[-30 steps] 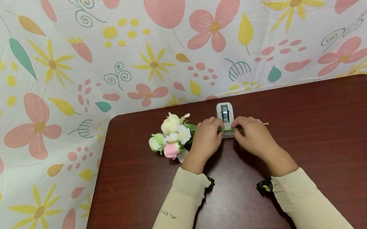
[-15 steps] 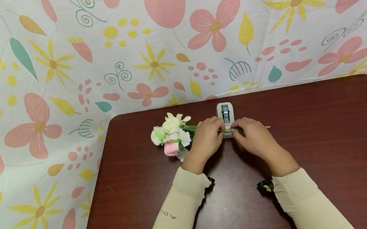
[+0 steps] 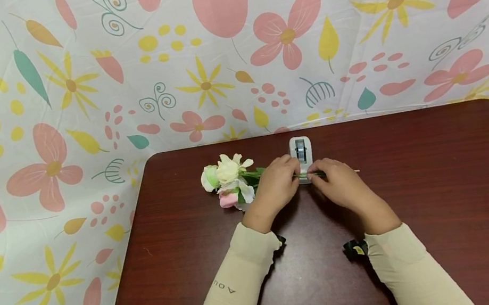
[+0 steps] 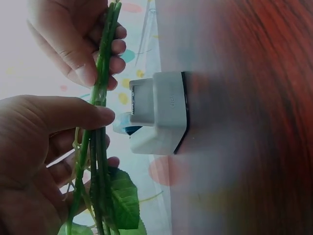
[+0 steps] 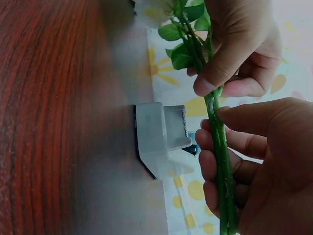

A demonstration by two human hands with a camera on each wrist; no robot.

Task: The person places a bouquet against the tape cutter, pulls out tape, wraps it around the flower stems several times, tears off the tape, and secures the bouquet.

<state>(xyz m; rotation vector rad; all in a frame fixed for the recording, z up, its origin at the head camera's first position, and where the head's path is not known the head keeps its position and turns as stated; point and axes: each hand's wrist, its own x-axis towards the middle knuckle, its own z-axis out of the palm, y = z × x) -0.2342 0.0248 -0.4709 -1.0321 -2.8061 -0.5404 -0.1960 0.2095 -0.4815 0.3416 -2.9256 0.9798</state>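
Note:
Both hands hold a bunch of artificial flowers (image 3: 228, 169) sideways above the table, its white, pale green and pink heads to the left. My left hand (image 3: 275, 182) grips the green stems (image 4: 100, 166) below the leaves, thumb laid across them. Close beside it, my right hand (image 3: 338, 180) pinches the stems further down, with its fingers curled behind them in the right wrist view. Between the two thumbs a shiny clear patch, like tape (image 5: 212, 102), shows on the stems. A white tape dispenser (image 3: 300, 144) stands just beyond the hands, partly covered by them in the head view.
The dark red-brown wooden table (image 3: 452, 204) extends to both sides of the arms. A white cloth (image 3: 234, 89) with printed flowers hangs along the table's back and left edges. Dark wrist cameras (image 3: 354, 249) sit under the sleeves.
The flower heads have turned about the stems: the pink rose has rolled partly behind a white bloom and the bunch has shifted slightly right. Both hands stay in almost the same place, still on the stems.

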